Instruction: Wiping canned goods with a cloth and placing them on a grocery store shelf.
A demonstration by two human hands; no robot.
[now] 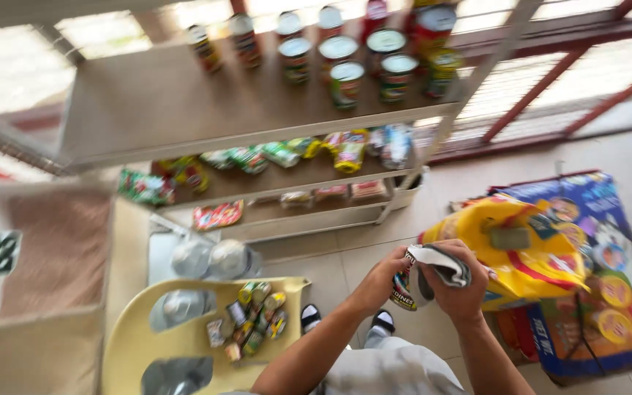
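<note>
- Shelf [184,110], far centre: top board bare on the left, cans [347,82] packed at its right end; lower board holds a row of packets [287,152], more packets on the one below.
- Blue sack [608,292], right, lying on the floor; yellow sack [528,256] rests on its left part, tilted.
- Beige box [45,271], left edge, brown stuff inside.
- Yellow tray [133,344], near left, holds clear bags and a heap of small sachets [254,318].
- Two clear bags [213,260] just beyond the tray.
- Right hand [459,281], near centre, closed on a grey cloth [440,267], pressing it onto a can.
- Left hand [382,281] grips that can [406,289] from its left side; can held in the air in front of the yellow sack, mostly hidden by cloth and fingers.
- Feet in black-and-white sandals [383,320] below the hands.
</note>
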